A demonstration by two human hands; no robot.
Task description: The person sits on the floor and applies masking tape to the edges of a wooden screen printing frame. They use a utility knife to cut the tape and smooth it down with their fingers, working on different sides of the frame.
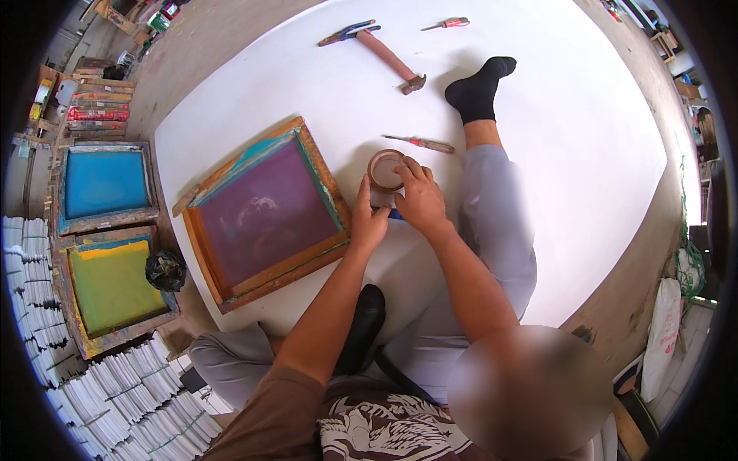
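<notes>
A roll of brown tape point(374, 183) is held up between my hands. My left hand point(370, 221) is closed against its left side, with the fingers along the outer edge. My right hand point(420, 198) pinches the roll's right rim with the fingertips. A small blue object point(395, 214) shows between the two hands, mostly hidden by them. To the left lies a wooden screen-printing frame point(201, 257) with purple mesh, its right edge beside my left wrist. A screwdriver point(434, 144) rests just beyond the roll.
Farther off on the white sheet point(584, 154) lie a hammer point(388, 60), blue-handled pliers point(350, 32) and another screwdriver point(450, 24). My outstretched leg point(496, 207) bounds the right. Blue point(108, 181) and yellow-green point(115, 288) frames and paper stacks point(123, 399) stand left.
</notes>
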